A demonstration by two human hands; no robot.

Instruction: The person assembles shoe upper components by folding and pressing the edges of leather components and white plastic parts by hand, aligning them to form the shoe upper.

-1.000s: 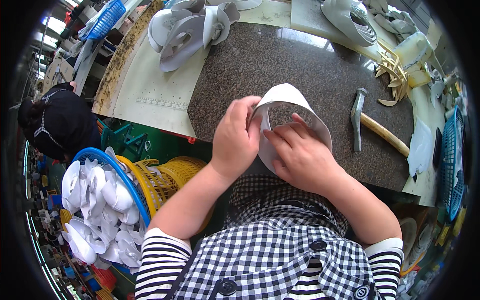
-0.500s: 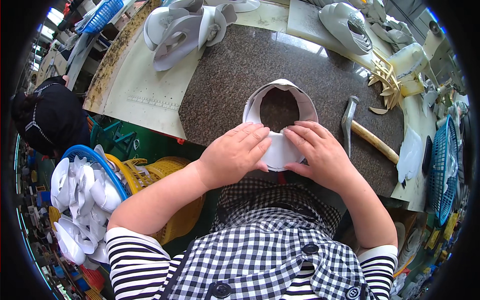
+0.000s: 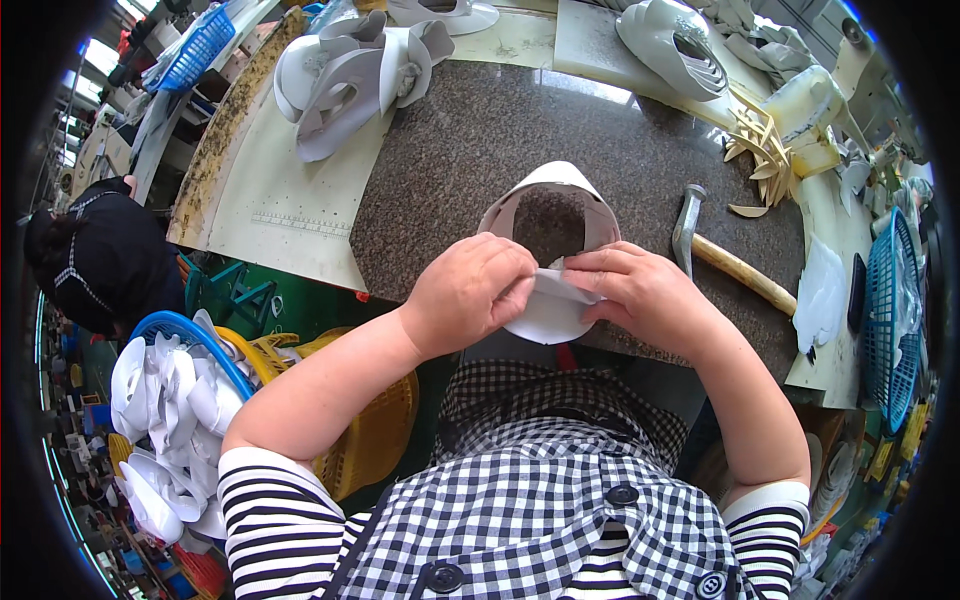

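A white shoe upper (image 3: 548, 324) lies at the near edge of the dark speckled stone slab (image 3: 440, 200). Its rounded opening faces up, with the slab showing through. Across the near side of the opening, a thin white flap (image 3: 563, 287) is folded up. My left hand (image 3: 468, 288) has curled fingers pinching the flap's left part. On the other side, my right hand (image 3: 640, 292) grips the flap's right end between thumb and fingers. The fingertips partly hide the fold. Right of the upper rests a hammer (image 3: 745, 272) with a metal head and wooden handle.
Stacked white uppers (image 3: 350, 90) sit far left, and more (image 3: 672, 45) far right. Tan curved strips (image 3: 765, 160) lie by a yellowish container (image 3: 805, 115). Left below are a blue basket (image 3: 165, 325) of white uppers and a yellow basket (image 3: 375, 430). A person in a black cap (image 3: 110, 250) is nearby.
My hands were lying flat on the upper with fingers stretched; now they pinch the flap, whose edge has been lifted and folded up. The upper sits slightly further left in view.
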